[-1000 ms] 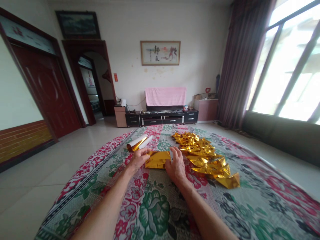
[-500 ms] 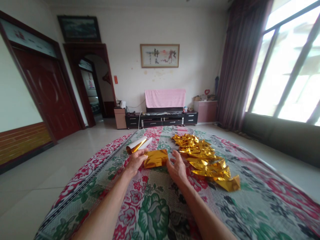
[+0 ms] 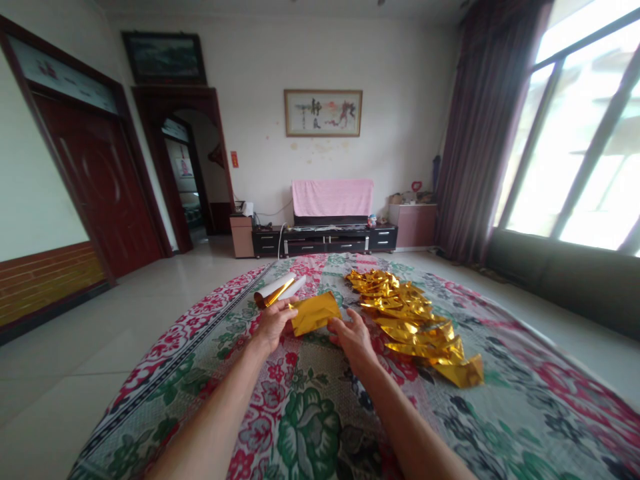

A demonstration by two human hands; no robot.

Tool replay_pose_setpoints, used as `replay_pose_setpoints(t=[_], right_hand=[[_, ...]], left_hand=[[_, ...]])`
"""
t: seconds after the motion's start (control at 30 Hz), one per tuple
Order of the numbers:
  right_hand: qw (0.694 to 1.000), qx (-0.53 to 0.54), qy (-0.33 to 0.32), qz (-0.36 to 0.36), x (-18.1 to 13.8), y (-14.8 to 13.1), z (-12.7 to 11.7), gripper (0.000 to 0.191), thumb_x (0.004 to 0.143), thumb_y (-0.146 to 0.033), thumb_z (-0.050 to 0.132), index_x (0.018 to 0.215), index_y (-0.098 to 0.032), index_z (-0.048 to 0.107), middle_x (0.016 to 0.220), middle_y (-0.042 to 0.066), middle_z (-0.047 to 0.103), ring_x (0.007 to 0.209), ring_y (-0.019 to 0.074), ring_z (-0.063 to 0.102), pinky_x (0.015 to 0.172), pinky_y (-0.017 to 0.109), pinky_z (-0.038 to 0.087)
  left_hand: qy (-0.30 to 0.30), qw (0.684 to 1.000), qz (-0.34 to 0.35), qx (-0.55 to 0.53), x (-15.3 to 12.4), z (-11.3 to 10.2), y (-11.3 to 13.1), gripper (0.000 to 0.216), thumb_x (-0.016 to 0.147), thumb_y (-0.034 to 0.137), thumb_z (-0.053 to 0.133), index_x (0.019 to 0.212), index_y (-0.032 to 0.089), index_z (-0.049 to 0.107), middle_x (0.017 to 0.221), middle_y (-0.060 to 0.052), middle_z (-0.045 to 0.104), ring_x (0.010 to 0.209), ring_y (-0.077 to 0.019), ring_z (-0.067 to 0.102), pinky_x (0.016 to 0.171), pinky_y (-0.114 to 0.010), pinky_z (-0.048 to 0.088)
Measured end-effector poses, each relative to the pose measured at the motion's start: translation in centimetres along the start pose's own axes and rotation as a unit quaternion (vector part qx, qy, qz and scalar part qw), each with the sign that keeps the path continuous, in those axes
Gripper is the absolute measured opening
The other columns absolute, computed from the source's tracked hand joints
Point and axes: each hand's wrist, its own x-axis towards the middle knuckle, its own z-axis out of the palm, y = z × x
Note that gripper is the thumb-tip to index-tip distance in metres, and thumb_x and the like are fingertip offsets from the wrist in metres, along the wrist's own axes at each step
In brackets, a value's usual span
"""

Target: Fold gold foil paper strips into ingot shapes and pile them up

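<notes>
Pinching foil (image 3: 315,313) at left end with left hand (image 3: 271,327), over tabletop (image 3: 307,427), short of far edge; with right hand (image 3: 356,339) spread, perhaps touching right end. Seems light, slippery, easily creased: hold by short ends.

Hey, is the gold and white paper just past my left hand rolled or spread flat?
Rolled, loosely: the paper beyond your left hand curves into a tube, its near end round and open.

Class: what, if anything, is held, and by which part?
The left hand grips the gold foil piece by its left end; whether the right hand touches it is unclear.
</notes>
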Motion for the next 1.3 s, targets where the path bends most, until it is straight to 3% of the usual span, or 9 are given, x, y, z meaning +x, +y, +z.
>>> replay_pose_setpoints(t=[0.2,0.43,0.53,0.67,0.8,0.93,1.03,1.17,1.3], right_hand=[[0.993,0.109,0.014,0.038,0.1,-0.3,-0.1,0.074,0.059,-0.025,0.070,0.126,-0.016,0.039,0.075,0.001,0.061,0.069,0.0162,0.063,0.054,0.022,0.051],[0.980,0.187,-0.065,-0.032,-0.6,-0.6,0.8,0.050,0.057,-0.025,0.069,0.105,-0.022,0.053,0.084,0.001,0.064,0.069,0.0134,0.061,0.057,0.022,0.048],[0.979,0.173,-0.075,-0.074,-0.7,-0.5,1.2,0.040,0.060,-0.028,0.065,0.097,-0.019,0.054,0.084,0.002,0.065,0.067,0.0142,0.061,0.060,0.025,0.048],[0.985,0.019,0.010,-0.171,-0.5,-0.6,1.0,0.028,0.065,-0.029,0.058,0.090,-0.015,0.057,0.079,0.004,0.065,0.067,0.0161,0.059,0.062,0.027,0.046],[0.904,-0.243,0.081,-0.341,-0.9,-1.0,0.1,0.024,0.077,-0.022,0.046,0.094,-0.016,0.061,0.085,0.006,0.063,0.077,0.0176,0.057,0.072,0.028,0.043],[0.808,-0.397,0.010,-0.434,-1.9,-1.4,-0.6,0.029,0.080,-0.010,0.039,0.095,-0.021,0.061,0.092,0.005,0.059,0.085,0.0163,0.053,0.078,0.027,0.038],[0.758,-0.460,-0.004,-0.463,-2.3,-1.7,-0.7,0.021,0.082,-0.013,0.045,0.089,-0.023,0.063,0.090,0.005,0.059,0.086,0.0173,0.051,0.078,0.028,0.035],[0.733,-0.480,-0.015,-0.481,-2.2,-1.4,-0.5,0.020,0.083,-0.014,0.047,0.092,-0.024,0.062,0.094,0.005,0.059,0.091,0.0186,0.049,0.083,0.032,0.033],[0.770,-0.437,0.053,-0.461,-1.5,-0.4,-0.4,0.052,0.072,-0.002,0.041,0.120,-0.020,0.048,0.123,0.010,0.046,0.116,0.0238,0.038,0.095,0.040,0.030]], left_hand=[[-0.030,0.999,0.019,0.025,-0.2,0.3,-0.2,0.046,0.054,0.019,0.070,0.099,0.013,0.065,0.077,-0.002,0.067,0.071,-0.0138,0.060,0.069,-0.025,0.043],[-0.028,0.999,-0.003,0.017,-1.1,2.0,0.2,0.044,0.053,0.018,0.069,0.096,0.012,0.063,0.075,-0.002,0.066,0.059,-0.0112,0.058,0.061,-0.024,0.045],[-0.054,0.998,-0.013,0.020,-1.4,2.6,0.3,0.044,0.055,0.020,0.070,0.098,0.013,0.062,0.075,-0.003,0.066,0.059,-0.0116,0.059,0.058,-0.023,0.045],[-0.013,0.998,0.017,0.064,-1.3,2.7,0.4,0.048,0.057,0.024,0.072,0.103,0.015,0.060,0.076,-0.001,0.065,0.060,-0.0098,0.060,0.055,-0.018,0.043],[0.012,0.996,-0.033,0.081,-1.4,2.2,1.1,0.049,0.063,0.042,0.069,0.102,0.015,0.058,0.067,-0.001,0.063,0.050,-0.0100,0.058,0.045,-0.018,0.039],[-0.121,0.986,-0.117,-0.002,-2.1,2.2,1.7,0.069,0.069,0.062,0.055,0.122,0.018,0.047,0.074,-0.007,0.067,0.056,-0.0167,0.064,0.046,-0.022,0.042],[-0.158,0.982,-0.103,-0.024,-2.5,2.4,1.7,0.076,0.069,0.056,0.060,0.132,0.020,0.036,0.082,-0.008,0.067,0.059,-0.0170,0.064,0.048,-0.023,0.045],[-0.149,0.987,-0.067,-0.005,-2.3,2.5,1.4,0.082,0.063,0.026,0.072,0.134,0.018,0.033,0.083,-0.005,0.066,0.060,-0.0136,0.062,0.053,-0.022,0.045],[-0.129,0.991,-0.020,0.011,-1.6,1.8,1.2,0.074,0.061,0.016,0.068,0.129,0.014,0.041,0.080,-0.004,0.066,0.063,-0.0124,0.061,0.061,-0.022,0.045]])
